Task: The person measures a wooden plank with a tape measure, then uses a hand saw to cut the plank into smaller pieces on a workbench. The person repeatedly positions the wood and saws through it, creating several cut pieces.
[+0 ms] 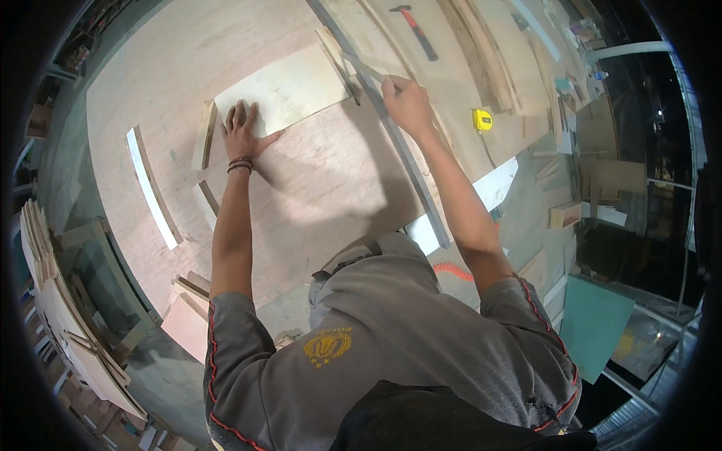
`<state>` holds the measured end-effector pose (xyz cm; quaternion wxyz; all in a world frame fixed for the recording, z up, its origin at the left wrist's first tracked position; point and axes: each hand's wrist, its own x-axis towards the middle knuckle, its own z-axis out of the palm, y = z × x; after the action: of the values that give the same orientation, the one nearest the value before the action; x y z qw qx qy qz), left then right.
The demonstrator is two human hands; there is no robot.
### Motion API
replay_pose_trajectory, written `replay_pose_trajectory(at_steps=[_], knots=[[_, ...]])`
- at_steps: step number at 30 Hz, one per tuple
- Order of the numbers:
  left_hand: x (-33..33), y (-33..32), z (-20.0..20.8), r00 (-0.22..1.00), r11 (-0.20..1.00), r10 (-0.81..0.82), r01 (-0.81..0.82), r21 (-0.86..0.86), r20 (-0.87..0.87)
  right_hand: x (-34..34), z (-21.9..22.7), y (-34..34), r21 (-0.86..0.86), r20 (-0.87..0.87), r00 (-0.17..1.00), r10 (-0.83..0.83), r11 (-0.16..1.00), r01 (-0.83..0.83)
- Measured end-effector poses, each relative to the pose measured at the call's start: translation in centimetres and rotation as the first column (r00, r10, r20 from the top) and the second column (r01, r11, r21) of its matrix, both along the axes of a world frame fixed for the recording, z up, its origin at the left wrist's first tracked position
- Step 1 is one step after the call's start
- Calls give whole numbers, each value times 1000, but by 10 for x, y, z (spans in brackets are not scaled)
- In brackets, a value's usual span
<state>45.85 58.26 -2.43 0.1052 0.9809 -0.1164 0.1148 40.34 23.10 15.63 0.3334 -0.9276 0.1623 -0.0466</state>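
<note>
Noted at far left: strip (149,184), white-faced, lying on the surface (150,98) well apart from the work. Next, left block (203,135), set along the left edge of the board (301,83), with short block (207,199) lying nearer the body, seemingly loose. Found the left hand (243,137) palm down at the board's near left corner, fingers spread, steadying rather than gripping. Board located near the far side of the surface, pale and flat, between both hands. Observed at its right edge: right block (329,46), seemingly in contact. Just beside, tool (366,69), slim and grey, exact kind not certain, with fingers of the right hand (408,105) wrapped round its near end. Passing close by that hand, bar (408,161), long and grey. Further right, hammer (414,30) and yellow tape measure (483,119), both lying untouched. Judged partway along: board laid out, blocks placed at both ends. Judged unfinished: right end, apparently being worked with the tool; near long edge bare, short block and strip apart from the board. Cannot tell whether fastened or merely placed at either end.
</note>
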Motion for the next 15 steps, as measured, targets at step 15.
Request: replay_pose_trajectory(at_steps=[15], knots=[[-114,34,12,999,998,-19,17,-55,-33,138,-26,57,-35,133,968,215,977,-212]])
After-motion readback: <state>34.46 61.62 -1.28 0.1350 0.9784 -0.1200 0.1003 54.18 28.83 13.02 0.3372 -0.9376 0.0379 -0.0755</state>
